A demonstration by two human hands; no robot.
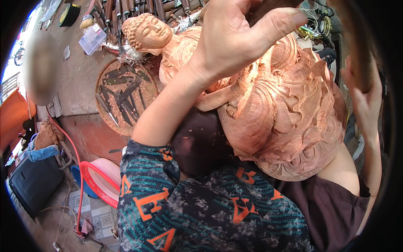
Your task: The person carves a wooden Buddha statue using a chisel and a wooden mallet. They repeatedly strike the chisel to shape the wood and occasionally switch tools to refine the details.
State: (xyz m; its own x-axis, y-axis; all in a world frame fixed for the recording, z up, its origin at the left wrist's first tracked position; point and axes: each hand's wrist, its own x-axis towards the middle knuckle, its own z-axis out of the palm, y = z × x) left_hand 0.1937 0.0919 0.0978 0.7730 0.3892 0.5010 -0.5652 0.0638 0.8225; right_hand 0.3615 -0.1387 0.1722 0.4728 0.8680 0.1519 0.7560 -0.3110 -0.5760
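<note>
A large carved wooden figure with a curly-haired head lies across a dark support in front of me. My left hand is raised over the figure's chest. Its thumb stretches along a dark brown piece at the top edge, while the other fingers are mostly hidden behind. At the far right, my right hand is closed around a long brown club-like piece, blurred and close to the camera. I cannot tell whether both brown pieces are one object.
Left of the figure is a round tray with several dark blades and wood chips. Wooden-handled chisels lie behind it, near a clear plastic box. A red hose runs past a pink basin and a dark case.
</note>
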